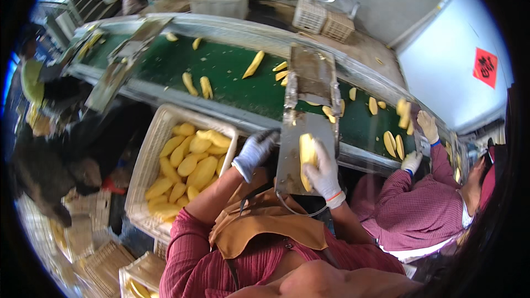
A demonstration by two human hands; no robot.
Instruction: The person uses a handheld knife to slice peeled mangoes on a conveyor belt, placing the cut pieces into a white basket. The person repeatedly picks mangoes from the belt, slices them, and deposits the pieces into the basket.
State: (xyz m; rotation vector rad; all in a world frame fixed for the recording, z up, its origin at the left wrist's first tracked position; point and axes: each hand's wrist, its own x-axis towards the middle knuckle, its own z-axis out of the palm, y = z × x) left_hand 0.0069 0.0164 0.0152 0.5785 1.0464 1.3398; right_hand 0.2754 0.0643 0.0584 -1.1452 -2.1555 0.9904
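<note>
In front of me a metal-topped board (306, 128) reaches from my apron out over a green conveyor belt (232, 70). My right hand (325, 169), in a white knit glove, grips a long peeled yellow tuber (307, 159) lengthwise on the board's near part. My left hand (258, 149) is at the board's left edge, in a pale glove with dark fingers. Whether those fingers close on anything is not clear. Left of that hand, a plastic crate (182, 118) holds many whole peeled tubers (194, 165).
Cut yellow pieces (253, 64) lie scattered along the belt. On the right, a co-worker's gloved hands (421, 142) are at the belt. Another board (124, 58) crosses it at left, near another person (37, 78). More crates (103, 265) stand at lower left.
</note>
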